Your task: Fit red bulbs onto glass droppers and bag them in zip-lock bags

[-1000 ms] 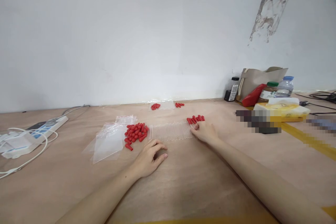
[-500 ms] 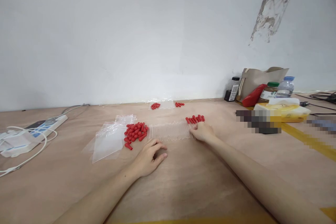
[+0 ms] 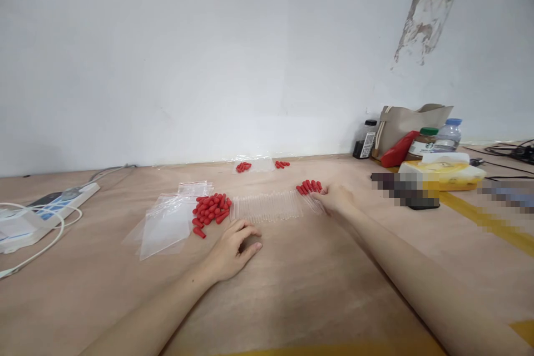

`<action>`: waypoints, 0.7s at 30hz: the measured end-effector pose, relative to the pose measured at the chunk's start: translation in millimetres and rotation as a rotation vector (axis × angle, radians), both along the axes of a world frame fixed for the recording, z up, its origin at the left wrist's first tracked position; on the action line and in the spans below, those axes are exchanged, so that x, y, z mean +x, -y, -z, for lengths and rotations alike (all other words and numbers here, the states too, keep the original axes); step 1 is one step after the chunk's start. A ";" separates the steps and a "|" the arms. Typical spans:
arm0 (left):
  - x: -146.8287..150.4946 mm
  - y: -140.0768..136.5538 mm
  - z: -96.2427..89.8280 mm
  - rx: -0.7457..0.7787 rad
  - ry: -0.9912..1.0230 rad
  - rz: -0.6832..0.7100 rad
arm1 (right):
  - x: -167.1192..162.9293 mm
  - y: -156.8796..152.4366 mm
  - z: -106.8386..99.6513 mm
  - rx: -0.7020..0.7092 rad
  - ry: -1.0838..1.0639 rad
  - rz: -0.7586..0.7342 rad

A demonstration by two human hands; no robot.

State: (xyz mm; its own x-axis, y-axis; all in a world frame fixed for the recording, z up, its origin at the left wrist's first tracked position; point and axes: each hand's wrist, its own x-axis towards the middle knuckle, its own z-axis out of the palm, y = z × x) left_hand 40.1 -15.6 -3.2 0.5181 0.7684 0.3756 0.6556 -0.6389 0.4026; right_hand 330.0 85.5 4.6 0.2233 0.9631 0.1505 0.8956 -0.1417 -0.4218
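My left hand (image 3: 236,250) rests on the table with its fingers apart and holds nothing. Beyond its fingertips lies a row of thin clear tubes (image 3: 267,207), side by side. A pile of red rubber bulbs (image 3: 211,208) sits at the row's left end. To the right of the row, several droppers with red bulbs (image 3: 309,186) lie together, slightly fanned. My right hand (image 3: 336,198) is at their right side, fingertips stretched over the clear stems and touching them; its other fingers are partly hidden.
Clear zip bags (image 3: 164,225) lie left of the bulbs. Near the wall are two small red groups beside a plastic bag (image 3: 262,164). A power strip (image 3: 79,200) with cables is at left; a tissue pack (image 3: 444,173), bottles and a grey bag (image 3: 411,125) are at right.
My right hand has shifted right, away from the row of tubes. The red-bulbed droppers' stems now show, apart from the row and tilted. My left hand has stayed in place.
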 end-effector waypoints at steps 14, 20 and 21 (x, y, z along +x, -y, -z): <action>-0.7 -0.3 -0.2 -0.002 -0.015 -0.002 | -39.9 21.8 2.1 -0.037 0.251 -0.139; 2.1 1.2 -0.7 -0.005 -0.030 -0.002 | -31.6 26.4 -12.5 -0.210 0.241 -0.227; -0.5 0.7 -3.3 0.001 -0.045 -0.002 | -30.8 27.3 -13.0 -0.221 0.239 -0.234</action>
